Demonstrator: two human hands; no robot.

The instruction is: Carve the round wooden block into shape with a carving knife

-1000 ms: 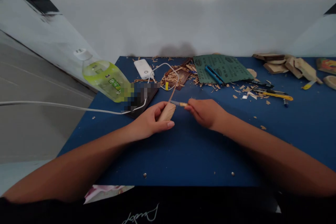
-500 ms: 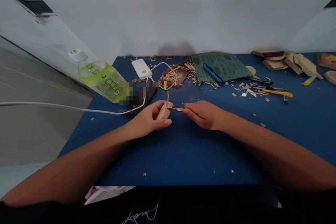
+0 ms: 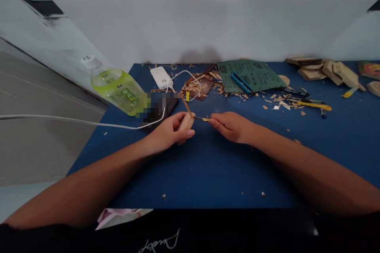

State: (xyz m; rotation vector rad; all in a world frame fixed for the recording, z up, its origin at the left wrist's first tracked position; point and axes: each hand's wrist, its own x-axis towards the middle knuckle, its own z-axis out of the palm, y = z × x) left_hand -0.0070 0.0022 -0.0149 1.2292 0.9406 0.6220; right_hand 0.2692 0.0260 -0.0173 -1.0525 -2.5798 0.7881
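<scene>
My left hand (image 3: 168,132) grips a pale block of carved wood (image 3: 186,123), whose end shows past my fingers. A thin brown wood shaving (image 3: 186,106) rises from the block's far end. My right hand (image 3: 230,127) pinches a small carving knife (image 3: 203,118), with most of its handle hidden in my fingers. The narrow blade points left and reaches the end of the wood block. The two hands are close together above the table.
The blue work table (image 3: 208,174) holds a piled wood shavings heap (image 3: 192,85), green sandpaper (image 3: 251,76), a white power bank (image 3: 161,78), a pixelated phone (image 3: 160,108), a green-labelled plastic bottle (image 3: 118,91), yellow utility knives (image 3: 311,104) and wood blocks (image 3: 329,70). A white cable (image 3: 80,122) crosses the left edge.
The thin shaving now leans further left from the wood block than before. My hands have shifted only slightly, and the knife blade stays at the wood.
</scene>
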